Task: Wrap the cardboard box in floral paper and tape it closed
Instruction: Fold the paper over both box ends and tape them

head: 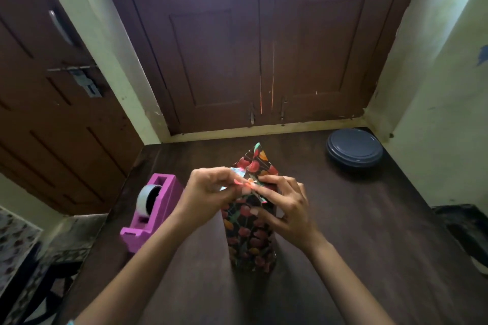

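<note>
A tall box (249,237) stands upright in the middle of the dark wooden table (369,245), covered in black paper with red and orange flowers. At its top end a pointed flap of the floral paper (257,159) sticks up on the far side. My left hand (208,192) pinches a fold of the paper at the top left edge, where the pale underside shows. My right hand (284,204) grips the top right of the box, fingertips pressing the folded paper down. The cardboard itself is hidden under the paper.
A pink tape dispenser (150,212) with a roll of tape stands at the table's left edge. A dark round lidded dish (353,149) sits at the far right corner. Brown wooden doors (264,60) close off the back, with a wall to the right.
</note>
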`<control>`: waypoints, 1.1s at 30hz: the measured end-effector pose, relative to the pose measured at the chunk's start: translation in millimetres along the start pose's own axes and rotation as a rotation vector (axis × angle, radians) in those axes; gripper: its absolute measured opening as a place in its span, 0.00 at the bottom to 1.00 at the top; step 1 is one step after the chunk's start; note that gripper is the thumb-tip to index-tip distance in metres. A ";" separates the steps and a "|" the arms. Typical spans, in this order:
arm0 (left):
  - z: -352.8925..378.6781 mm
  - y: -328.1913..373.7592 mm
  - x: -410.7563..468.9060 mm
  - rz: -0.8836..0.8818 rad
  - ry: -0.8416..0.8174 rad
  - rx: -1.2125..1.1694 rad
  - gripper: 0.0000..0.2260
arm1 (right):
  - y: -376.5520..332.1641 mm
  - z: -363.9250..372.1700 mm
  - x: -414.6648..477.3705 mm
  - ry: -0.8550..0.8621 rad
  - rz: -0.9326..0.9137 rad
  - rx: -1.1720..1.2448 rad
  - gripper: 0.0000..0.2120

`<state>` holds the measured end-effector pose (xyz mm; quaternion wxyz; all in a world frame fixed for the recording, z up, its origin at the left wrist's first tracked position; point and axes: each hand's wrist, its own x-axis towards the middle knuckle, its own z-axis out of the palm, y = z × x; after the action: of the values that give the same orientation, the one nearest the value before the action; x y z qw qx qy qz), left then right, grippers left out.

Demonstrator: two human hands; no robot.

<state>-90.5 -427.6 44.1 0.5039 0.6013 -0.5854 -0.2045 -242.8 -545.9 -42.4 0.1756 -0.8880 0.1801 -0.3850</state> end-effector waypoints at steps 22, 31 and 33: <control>-19.8 -6.2 -7.2 -0.061 -0.030 -0.082 0.17 | -4.8 3.4 8.9 -0.045 -0.104 0.039 0.21; -26.1 -8.6 12.8 0.114 -0.334 0.480 0.11 | -11.0 7.0 5.4 -0.062 0.002 0.110 0.36; -27.1 -8.3 13.6 0.130 -0.352 0.462 0.11 | -8.4 5.9 4.4 -0.061 0.000 0.103 0.37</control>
<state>-60.6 -431.7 52.9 0.2565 0.6165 -0.7322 -0.1344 -234.0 -539.5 -39.7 0.2263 -0.8891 0.1545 -0.3666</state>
